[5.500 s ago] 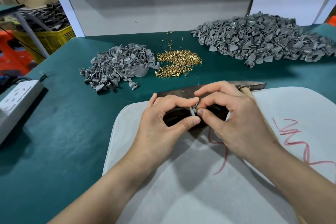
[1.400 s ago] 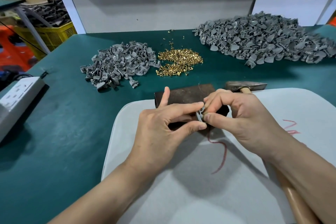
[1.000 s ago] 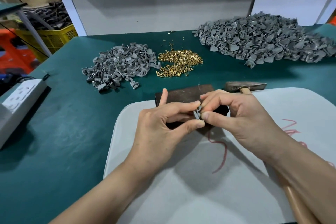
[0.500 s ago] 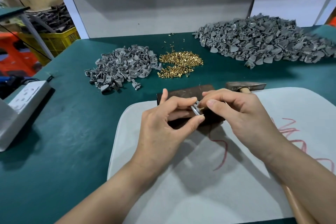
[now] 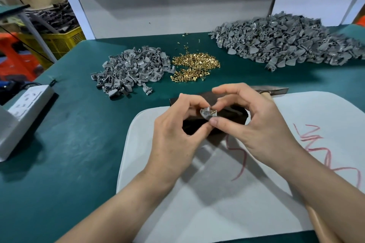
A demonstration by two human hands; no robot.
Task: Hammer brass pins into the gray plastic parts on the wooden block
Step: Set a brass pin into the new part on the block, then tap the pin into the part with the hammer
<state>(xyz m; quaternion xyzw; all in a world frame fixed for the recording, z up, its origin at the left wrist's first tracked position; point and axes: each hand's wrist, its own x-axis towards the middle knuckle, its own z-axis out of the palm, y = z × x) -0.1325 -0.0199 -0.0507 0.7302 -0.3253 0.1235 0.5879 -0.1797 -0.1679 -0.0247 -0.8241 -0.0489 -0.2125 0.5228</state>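
Observation:
My left hand (image 5: 175, 132) pinches a small gray plastic part (image 5: 207, 113) between thumb and forefinger, just above the dark wooden block (image 5: 235, 112). A brass pin (image 5: 213, 112) sticks in the part. My right hand (image 5: 254, 124) touches the same part with thumb and a fingertip, its other fingers spread. The hammer (image 5: 270, 90) lies behind my right hand, its wooden handle running under my right forearm. A heap of loose brass pins (image 5: 194, 67) lies farther back.
A small pile of gray parts (image 5: 130, 72) sits left of the pins and a large pile (image 5: 286, 42) at back right. A white sheet with red scribbles (image 5: 256, 193) covers the green table (image 5: 79, 134). A white power strip (image 5: 23, 108) lies at the left edge.
The part has turned in my fingers and its brass pin now shows on top. My right forefinger has lifted off and the fingers have spread. The block and hammer have stayed put.

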